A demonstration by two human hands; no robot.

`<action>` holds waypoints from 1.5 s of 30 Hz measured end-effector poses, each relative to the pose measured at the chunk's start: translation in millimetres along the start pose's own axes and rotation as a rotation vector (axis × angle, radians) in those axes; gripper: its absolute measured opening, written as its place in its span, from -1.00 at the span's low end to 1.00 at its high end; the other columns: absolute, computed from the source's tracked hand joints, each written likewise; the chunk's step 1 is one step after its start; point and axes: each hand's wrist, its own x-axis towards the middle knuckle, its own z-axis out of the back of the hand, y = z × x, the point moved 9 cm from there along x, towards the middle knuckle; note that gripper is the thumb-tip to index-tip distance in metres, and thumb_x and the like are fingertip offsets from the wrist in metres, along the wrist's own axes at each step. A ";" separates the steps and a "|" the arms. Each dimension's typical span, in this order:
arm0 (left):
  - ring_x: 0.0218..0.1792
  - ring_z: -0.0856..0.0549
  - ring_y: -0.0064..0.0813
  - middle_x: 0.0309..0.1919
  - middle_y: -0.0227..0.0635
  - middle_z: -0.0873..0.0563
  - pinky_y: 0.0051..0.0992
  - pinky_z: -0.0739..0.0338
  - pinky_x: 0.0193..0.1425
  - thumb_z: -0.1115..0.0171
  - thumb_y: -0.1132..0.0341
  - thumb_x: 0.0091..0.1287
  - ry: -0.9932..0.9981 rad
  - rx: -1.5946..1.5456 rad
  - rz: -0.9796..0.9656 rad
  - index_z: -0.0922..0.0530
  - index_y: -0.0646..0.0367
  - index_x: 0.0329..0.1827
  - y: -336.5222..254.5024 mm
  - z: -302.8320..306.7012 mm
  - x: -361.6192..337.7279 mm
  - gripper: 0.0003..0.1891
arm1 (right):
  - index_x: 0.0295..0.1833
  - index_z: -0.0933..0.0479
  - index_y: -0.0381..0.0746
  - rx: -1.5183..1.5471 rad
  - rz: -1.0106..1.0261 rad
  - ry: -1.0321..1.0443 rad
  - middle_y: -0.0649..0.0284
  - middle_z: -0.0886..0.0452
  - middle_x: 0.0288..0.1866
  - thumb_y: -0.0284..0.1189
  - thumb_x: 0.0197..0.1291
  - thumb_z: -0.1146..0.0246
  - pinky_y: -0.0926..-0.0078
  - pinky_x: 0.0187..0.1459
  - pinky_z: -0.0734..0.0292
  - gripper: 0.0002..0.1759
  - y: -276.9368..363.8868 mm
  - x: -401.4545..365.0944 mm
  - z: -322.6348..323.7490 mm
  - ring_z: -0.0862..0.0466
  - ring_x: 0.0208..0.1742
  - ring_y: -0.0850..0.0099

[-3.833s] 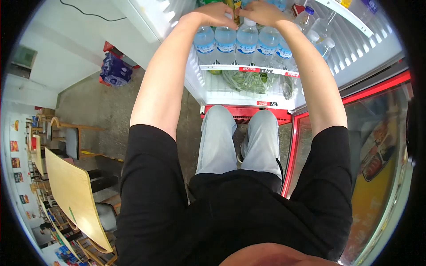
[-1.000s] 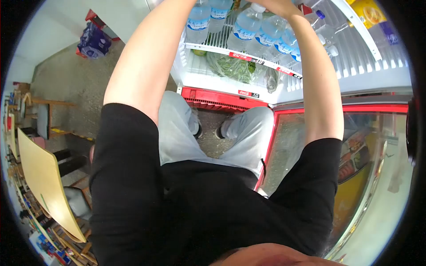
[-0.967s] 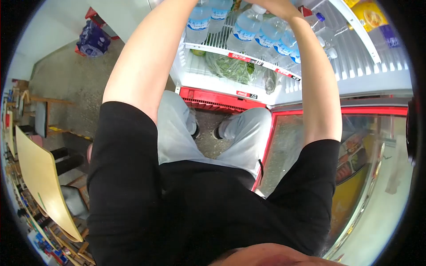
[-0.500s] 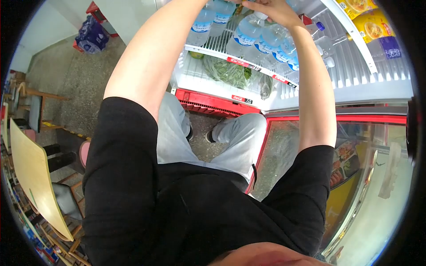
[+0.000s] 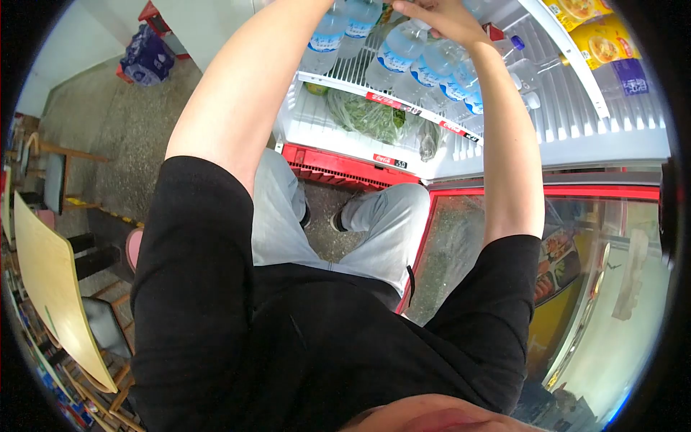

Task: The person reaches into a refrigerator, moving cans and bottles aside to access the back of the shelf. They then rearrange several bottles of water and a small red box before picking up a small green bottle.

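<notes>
My right hand is over the front bottles of the refrigerator's upper visible shelf. Its fingers point left, partly bent and close together; what they hold, if anything, is cut off by the top edge. Just beneath them stands a clear water bottle with a blue-and-white label. My left forearm reaches up past another water bottle, and the left hand lies beyond the frame. A small brown-green thing, too little shown to name, is between the arms near the right fingertips.
Bagged green vegetables lie on the lower shelf. The open glass door with its red frame is at my right. Yellow packets sit at the upper right. A wooden table and chairs stand at the left, and a purple wrapped pack on the floor.
My left hand has slid up out of the frame; its fingers showed beside the right hand before. The right hand has barely shifted, and the bottles stand as before.
</notes>
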 end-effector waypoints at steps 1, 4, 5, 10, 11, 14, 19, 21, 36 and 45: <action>-0.12 -0.81 -0.04 -0.20 0.02 -0.83 -0.17 -0.65 -0.01 -0.43 -0.02 0.15 0.011 -0.004 0.014 -0.79 0.20 -0.14 -2.8 2.1 -3.4 -0.56 | -0.15 -0.78 -0.34 0.008 -0.007 0.013 0.15 -0.74 -0.38 0.29 0.09 -0.46 0.37 -0.27 -0.64 -0.21 1.7 -2.1 -0.8 -0.74 -0.38 0.36; -0.13 -0.81 -0.02 -0.20 0.04 -0.82 -0.16 -0.65 -0.02 -0.43 0.00 0.13 -0.006 0.019 0.025 -0.79 0.19 -0.13 2.1 1.8 0.0 -0.57 | -0.24 -0.74 -0.29 -0.027 0.116 -0.023 0.23 -0.68 -0.45 0.26 0.13 -0.43 0.37 -0.30 -0.56 -0.29 -3.2 8.4 -5.3 -0.66 -0.43 0.39; -0.13 -0.81 -0.02 -0.19 0.05 -0.82 -0.16 -0.65 -0.02 -0.43 0.02 0.12 -0.017 0.032 0.021 -0.79 0.19 -0.12 4.5 -1.4 2.0 -0.57 | -0.30 -0.72 -0.27 -0.047 0.179 -0.047 0.28 -0.63 -0.51 0.27 0.15 -0.39 0.39 -0.34 -0.50 -0.29 -2.1 9.5 -7.4 -0.60 -0.48 0.42; -0.11 -0.81 0.00 -0.17 0.07 -0.82 -0.15 -0.66 0.00 -0.39 0.02 0.14 0.015 0.048 0.003 -0.78 0.19 -0.11 2.8 -3.0 3.8 -0.57 | -0.36 -0.66 -0.20 -0.003 0.174 -0.085 0.42 -0.54 -0.54 0.17 0.07 -0.53 0.50 -0.40 -0.42 -0.41 3.4 4.6 -1.4 -0.51 -0.51 0.57; -0.10 -0.81 -0.01 -0.16 0.07 -0.82 -0.15 -0.66 0.00 -0.38 0.01 0.15 0.027 0.034 0.024 -0.78 0.19 -0.11 2.8 -4.4 1.5 -0.57 | -0.36 -0.66 -0.21 -0.016 0.173 -0.082 0.40 -0.55 -0.53 0.16 0.08 -0.53 0.48 -0.37 -0.44 -0.41 2.9 4.0 -1.7 -0.53 -0.48 0.55; -0.08 -0.81 -0.01 -0.15 0.08 -0.82 -0.15 -0.66 0.02 -0.37 0.01 0.16 0.040 0.076 0.038 -0.78 0.21 -0.10 -1.3 -2.7 -1.1 -0.56 | -0.33 -0.65 -0.21 -0.076 0.279 -0.111 0.36 -0.60 -0.49 0.11 0.07 -0.54 0.43 -0.27 -0.49 -0.45 4.3 6.8 -1.6 -0.59 -0.39 0.48; -0.06 -0.81 -0.01 -0.13 0.09 -0.82 -0.15 -0.66 0.04 -0.36 0.02 0.17 0.059 0.113 0.019 -0.79 0.22 -0.09 2.4 -6.4 3.1 -0.56 | -0.18 -0.66 -0.20 -0.084 0.377 -0.183 0.27 -0.66 -0.46 0.03 0.09 -0.50 0.42 -0.24 -0.49 -0.51 -2.9 11.9 -5.0 -0.64 -0.35 0.44; -0.06 -0.81 -0.01 -0.12 0.10 -0.82 -0.16 -0.66 0.05 -0.36 0.02 0.17 0.050 0.122 0.039 -0.79 0.22 -0.09 4.2 -6.2 3.8 -0.56 | -0.06 -0.68 -0.24 -0.079 0.368 -0.161 0.18 -0.72 -0.33 -0.01 0.09 -0.52 0.38 -0.14 -0.54 -0.47 6.7 5.6 -2.1 -0.69 -0.26 0.37; -0.08 -0.82 -0.02 -0.17 0.11 -0.82 -0.18 -0.66 0.04 -0.39 0.03 0.15 0.026 0.049 0.109 -0.78 0.28 -0.09 7.4 -2.2 0.3 -0.54 | 0.32 -0.59 -0.22 -0.009 0.389 -0.133 -0.06 -0.72 0.24 -0.24 0.07 -0.56 0.20 0.36 -0.49 -0.31 13.1 3.8 5.4 -0.67 0.31 0.06; -0.05 -0.82 -0.02 -0.16 0.10 -0.83 -0.18 -0.68 0.08 -0.40 0.01 0.16 -0.011 0.063 0.138 -0.79 0.33 -0.12 12.2 0.6 1.6 -0.51 | 0.32 -0.54 -0.22 -0.031 0.426 -0.177 -0.11 -0.70 0.22 -0.27 0.12 -0.49 0.15 0.35 -0.50 -0.36 8.2 11.0 4.6 -0.67 0.28 0.00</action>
